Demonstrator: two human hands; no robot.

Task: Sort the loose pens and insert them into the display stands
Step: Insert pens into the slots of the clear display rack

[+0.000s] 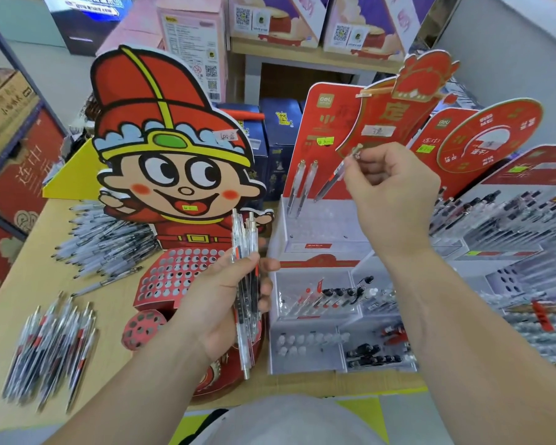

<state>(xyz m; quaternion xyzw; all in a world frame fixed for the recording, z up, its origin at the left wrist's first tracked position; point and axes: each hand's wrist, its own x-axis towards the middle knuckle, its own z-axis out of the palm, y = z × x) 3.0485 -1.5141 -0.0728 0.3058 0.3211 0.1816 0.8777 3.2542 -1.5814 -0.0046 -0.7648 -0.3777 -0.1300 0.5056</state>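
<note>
Clear-barrelled with a touch of red, a single pen [333, 177] hangs just right of the frame's centre, pinched at its metal top end by the thumb and fingertips of the right hand [395, 194], whose other fingers curl in while the forearm reaches up from the lower right. The pen's long axis slants from upper right to lower left, its tip pointing down at the top tier of a white stepped stand [321, 234], just beside two pens [297, 187] already standing there nearly upright. Left of centre, the left hand [225, 303] is raised palm-in, its fingers and thumb wrapped round a bundle of pens [246, 277] held almost vertical, ends showing above and below the fist. Behind it stands a cartoon figure stand [174, 162] with a red hat and a red panel of round holes [177, 271]. Everything rests on a pale wooden table [39, 284], with one loose pile of pens [52, 345] at lower left and another pile [106, 245] at mid left. Filled clear pen racks [511, 226] crowd the right edge, and printed cartons [276, 20] line a shelf along the top of the frame.
</note>
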